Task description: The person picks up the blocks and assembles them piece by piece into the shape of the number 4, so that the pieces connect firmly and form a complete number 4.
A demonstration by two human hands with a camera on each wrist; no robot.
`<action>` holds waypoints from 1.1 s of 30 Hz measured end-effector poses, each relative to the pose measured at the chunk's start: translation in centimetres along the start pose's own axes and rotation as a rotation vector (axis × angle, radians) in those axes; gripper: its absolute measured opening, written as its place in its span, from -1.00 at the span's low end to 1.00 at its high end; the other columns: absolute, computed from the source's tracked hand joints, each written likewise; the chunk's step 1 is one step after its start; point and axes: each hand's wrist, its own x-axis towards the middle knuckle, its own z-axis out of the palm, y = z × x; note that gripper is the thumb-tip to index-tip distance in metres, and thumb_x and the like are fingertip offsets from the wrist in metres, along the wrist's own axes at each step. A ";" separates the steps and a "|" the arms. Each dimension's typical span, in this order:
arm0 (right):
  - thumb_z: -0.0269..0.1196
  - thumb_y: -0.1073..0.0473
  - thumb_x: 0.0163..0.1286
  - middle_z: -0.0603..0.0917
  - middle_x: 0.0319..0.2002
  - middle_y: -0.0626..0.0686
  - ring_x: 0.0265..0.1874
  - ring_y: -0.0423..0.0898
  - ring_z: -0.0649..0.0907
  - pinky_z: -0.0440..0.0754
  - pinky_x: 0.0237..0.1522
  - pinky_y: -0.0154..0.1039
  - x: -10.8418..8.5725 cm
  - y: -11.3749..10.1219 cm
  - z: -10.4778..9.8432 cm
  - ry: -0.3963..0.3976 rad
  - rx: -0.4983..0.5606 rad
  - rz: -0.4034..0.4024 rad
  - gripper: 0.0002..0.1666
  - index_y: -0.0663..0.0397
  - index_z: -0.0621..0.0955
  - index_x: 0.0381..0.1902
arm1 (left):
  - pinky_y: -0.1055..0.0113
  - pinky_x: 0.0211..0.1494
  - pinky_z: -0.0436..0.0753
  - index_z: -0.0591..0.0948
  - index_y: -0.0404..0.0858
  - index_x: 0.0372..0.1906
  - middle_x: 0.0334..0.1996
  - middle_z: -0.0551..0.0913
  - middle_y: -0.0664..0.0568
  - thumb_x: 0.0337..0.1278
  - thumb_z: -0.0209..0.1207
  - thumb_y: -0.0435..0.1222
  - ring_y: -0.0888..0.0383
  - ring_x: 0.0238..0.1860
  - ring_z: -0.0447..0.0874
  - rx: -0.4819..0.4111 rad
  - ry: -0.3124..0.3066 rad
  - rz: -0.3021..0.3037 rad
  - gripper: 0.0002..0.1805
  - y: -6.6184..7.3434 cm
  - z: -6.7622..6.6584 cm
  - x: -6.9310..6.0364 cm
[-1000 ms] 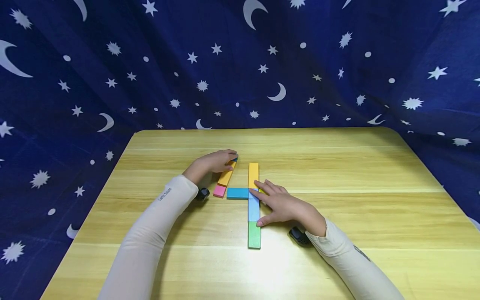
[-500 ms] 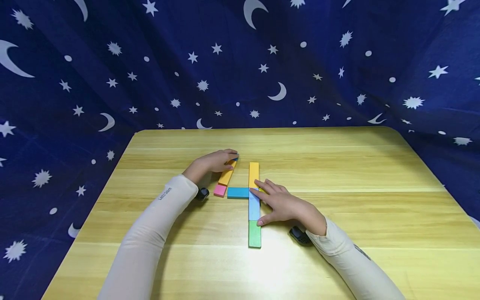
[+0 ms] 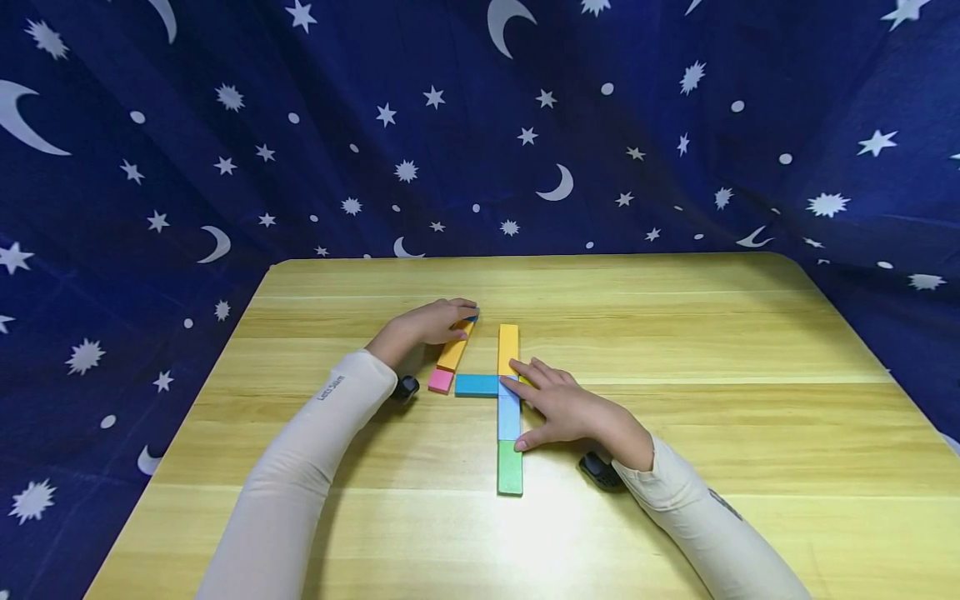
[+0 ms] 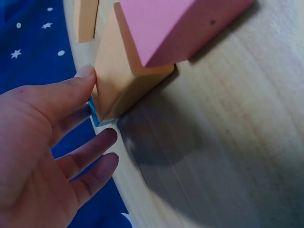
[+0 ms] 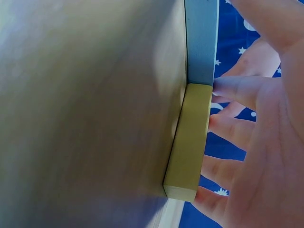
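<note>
In the head view, flat wooden blocks lie in a figure-four shape. My left hand (image 3: pixel 431 321) reaches over the slanted row's far end. Its thumb touches an orange block (image 3: pixel 453 354) and its fingers lie at a small blue block (image 3: pixel 472 317), mostly hidden. A pink block (image 4: pixel 175 28) sits at the row's near end. My right hand (image 3: pixel 566 408), fingers spread, touches the upright row of orange (image 3: pixel 507 343), light blue (image 3: pixel 508 417) and green (image 3: pixel 510 468) blocks. Beneath its palm lies a yellow block (image 5: pixel 190 142). A teal block (image 3: pixel 477 386) abuts the row's left side.
The wooden table (image 3: pixel 675 333) carries the blocks, with a dark blue curtain (image 3: pixel 450 125) patterned with moons and stars behind it. Black wrist cameras (image 3: pixel 598 472) hang below both wrists, close to the tabletop.
</note>
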 end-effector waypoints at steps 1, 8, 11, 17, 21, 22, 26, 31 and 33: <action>0.24 -0.34 0.03 -0.09 0.45 0.14 0.39 0.27 -0.07 -0.02 0.27 0.25 0.0 0.0 0.0 0.000 -0.001 0.001 0.09 -0.01 0.10 0.40 | 0.11 0.38 0.12 0.23 -0.25 0.34 0.38 0.14 -0.09 0.29 -0.01 -0.22 -0.06 0.37 0.12 0.002 0.000 -0.002 -0.45 0.0 0.0 0.0; 0.24 -0.34 0.03 -0.10 0.45 0.14 0.39 0.27 -0.08 -0.03 0.27 0.26 0.0 -0.1 0.0 0.000 0.002 -0.003 0.10 -0.01 0.10 0.40 | 0.10 0.38 0.13 0.23 -0.24 0.33 0.38 0.14 -0.09 0.29 -0.01 -0.21 -0.07 0.36 0.13 0.002 0.006 -0.012 -0.46 0.1 -0.1 -0.3; 0.25 -0.33 0.03 -0.09 0.45 0.14 0.39 0.27 -0.09 -0.03 0.27 0.26 0.0 -0.1 0.0 0.000 0.006 -0.003 0.09 -0.02 0.10 0.40 | 0.08 0.38 0.13 0.21 -0.22 0.35 0.39 0.13 -0.09 0.29 -0.01 -0.20 -0.09 0.36 0.12 -0.014 0.029 -0.018 -0.44 0.1 -0.1 -0.6; 0.25 -0.33 0.03 -0.06 0.44 0.11 0.39 0.26 -0.13 -0.04 0.27 0.26 0.0 0.1 0.1 0.002 0.010 0.001 0.09 -0.03 0.10 0.40 | 0.03 0.40 0.03 0.15 -0.23 0.37 0.38 0.13 -0.11 0.29 -0.01 -0.16 -0.04 0.39 0.08 -0.072 0.181 0.013 -0.39 0.3 -0.8 -1.9; 0.25 -0.34 0.02 -0.06 0.45 0.09 0.40 0.26 -0.14 -0.04 0.27 0.26 -0.2 0.3 0.1 0.012 0.004 0.001 0.09 -0.05 0.10 0.40 | 0.03 0.41 0.00 0.14 -0.23 0.37 0.39 0.13 -0.10 0.30 -0.02 -0.14 -0.01 0.39 0.07 -0.075 0.260 0.047 -0.39 0.5 -1.4 -3.0; 0.26 -0.33 0.02 -0.06 0.45 0.08 0.40 0.25 -0.14 -0.04 0.27 0.26 -0.2 0.3 0.0 0.015 0.004 0.001 0.09 -0.05 0.09 0.41 | 0.03 0.41 -0.01 0.14 -0.23 0.37 0.39 0.13 -0.10 0.30 -0.02 -0.14 -0.01 0.39 0.07 -0.081 0.277 0.052 -0.39 0.6 -1.5 -3.3; 0.27 -0.32 0.02 -0.04 0.44 0.08 0.39 0.26 -0.14 -0.05 0.27 0.26 -0.3 0.3 -0.2 0.033 0.005 0.001 0.09 -0.05 0.10 0.40 | 0.03 0.40 0.04 0.15 -0.20 0.37 0.39 0.13 -0.08 0.29 -0.02 -0.13 -0.03 0.39 0.07 -0.117 0.315 0.053 -0.40 0.6 -1.0 -4.6; 0.27 -0.32 0.02 -0.01 0.43 0.12 0.38 0.30 -0.12 -0.03 0.25 0.28 -0.6 0.4 -0.2 0.050 -0.002 -0.004 0.11 0.00 0.10 0.40 | 0.01 0.38 0.07 0.15 -0.18 0.37 0.39 0.13 -0.07 0.29 -0.02 -0.12 -0.06 0.38 0.09 -0.121 0.315 0.044 -0.39 0.7 0.1 -6.2; 0.27 -0.33 0.01 -0.02 0.44 0.11 0.38 0.29 -0.12 -0.03 0.26 0.29 -0.6 0.5 -0.1 0.052 -0.004 0.002 0.12 -0.01 0.10 0.40 | 0.00 0.38 0.08 0.17 -0.20 0.37 0.38 0.15 -0.08 0.28 0.00 -0.13 -0.06 0.37 0.11 -0.110 0.325 0.046 -0.39 0.7 0.5 -6.7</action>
